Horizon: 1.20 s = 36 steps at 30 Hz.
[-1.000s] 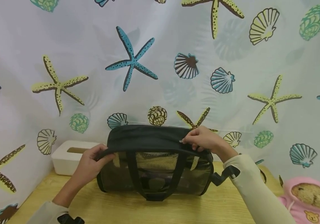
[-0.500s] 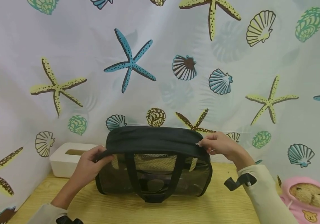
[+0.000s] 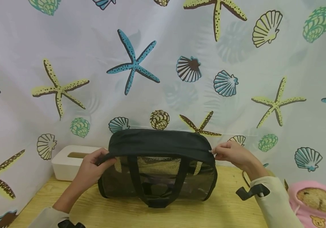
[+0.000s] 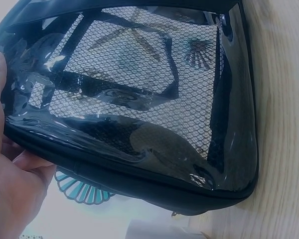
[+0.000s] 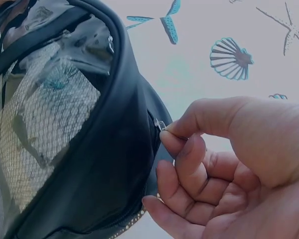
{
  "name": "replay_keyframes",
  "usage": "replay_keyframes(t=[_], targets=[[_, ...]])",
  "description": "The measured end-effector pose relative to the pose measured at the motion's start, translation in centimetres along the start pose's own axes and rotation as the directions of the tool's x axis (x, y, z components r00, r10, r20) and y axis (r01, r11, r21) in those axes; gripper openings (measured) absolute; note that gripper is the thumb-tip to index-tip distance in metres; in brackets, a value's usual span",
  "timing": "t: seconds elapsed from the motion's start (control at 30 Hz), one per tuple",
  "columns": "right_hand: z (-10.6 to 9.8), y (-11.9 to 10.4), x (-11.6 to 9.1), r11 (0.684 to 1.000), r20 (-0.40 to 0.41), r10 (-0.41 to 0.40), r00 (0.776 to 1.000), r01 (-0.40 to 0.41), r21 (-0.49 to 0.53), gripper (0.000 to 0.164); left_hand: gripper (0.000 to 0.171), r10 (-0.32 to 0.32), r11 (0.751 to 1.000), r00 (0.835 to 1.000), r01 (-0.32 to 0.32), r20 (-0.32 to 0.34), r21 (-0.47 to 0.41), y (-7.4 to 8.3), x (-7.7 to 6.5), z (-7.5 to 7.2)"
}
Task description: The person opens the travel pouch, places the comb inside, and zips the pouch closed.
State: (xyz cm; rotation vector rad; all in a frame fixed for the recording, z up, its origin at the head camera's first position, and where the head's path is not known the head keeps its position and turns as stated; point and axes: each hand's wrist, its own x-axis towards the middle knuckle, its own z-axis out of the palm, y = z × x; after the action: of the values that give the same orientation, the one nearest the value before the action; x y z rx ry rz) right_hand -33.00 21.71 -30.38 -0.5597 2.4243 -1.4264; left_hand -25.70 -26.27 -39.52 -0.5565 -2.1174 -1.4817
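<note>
A black bag (image 3: pixel 160 141) with see-through front, mesh panels and a looped black handle (image 3: pixel 157 203) stands on the wooden table. My left hand (image 3: pixel 93 164) grips the bag's top left edge between thumb and fingers; in the left wrist view that hand (image 4: pixel 15 184) holds the dark rim. At the bag's top right end, my right hand (image 3: pixel 232 154) pinches a small silver zipper pull (image 5: pixel 161 125). In the right wrist view the thumb and index finger meet on the pull, with the other fingers curled below. The zipper line runs along the black top panel.
Behind the bag's left side stands a white box (image 3: pixel 66 163) with a slot on top. A plush toy in a pink hoodie (image 3: pixel 314 202) sits at the right edge. A curtain (image 3: pixel 163 95) printed with shells and starfish hangs close behind the table.
My right hand has moved to the right along the bag's top with the zipper pull, from near its right third to its right end. My left hand has kept its hold.
</note>
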Motion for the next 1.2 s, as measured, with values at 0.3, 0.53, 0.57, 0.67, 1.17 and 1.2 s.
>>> replay_keyframes(t=[0.3,0.53,0.57,0.67,1.17,1.2], targets=[[-0.2,1.0,-0.4,0.997,-0.02,0.04,0.999,-0.039,0.072,0.027,0.009,0.022,1.0,1.0,-0.022,-0.004,-0.004,-0.1,0.0,0.2],[-0.2,2.0,-0.6,0.994,-0.015,0.04,0.999,-0.038,0.102,0.023,0.011,0.018,1.0,1.0,-0.018,-0.008,-0.004,-0.2,0.0,0.2],[-0.2,2.2,-0.6,0.994,-0.016,0.04,0.999,-0.038,0.105,0.023,0.011,0.016,1.0,1.0,-0.016,-0.008,-0.003,-0.2,0.0,0.2],[-0.3,2.7,-0.6,0.991,-0.015,0.046,0.999,-0.043,0.126,0.022,0.011,0.016,1.0,1.0,-0.016,-0.007,0.004,-0.3,0.0,0.2],[-0.8,6.8,-0.7,0.967,0.089,0.098,0.991,-0.116,0.228,0.027,0.011,0.004,1.0,0.999,-0.004,-0.038,0.007,-0.2,-0.1,0.2],[-0.8,7.0,-0.7,0.965,0.098,0.1,0.99,-0.121,0.234,0.027,0.011,0.002,1.0,0.999,-0.002,-0.041,0.008,-0.2,-0.1,0.2]])
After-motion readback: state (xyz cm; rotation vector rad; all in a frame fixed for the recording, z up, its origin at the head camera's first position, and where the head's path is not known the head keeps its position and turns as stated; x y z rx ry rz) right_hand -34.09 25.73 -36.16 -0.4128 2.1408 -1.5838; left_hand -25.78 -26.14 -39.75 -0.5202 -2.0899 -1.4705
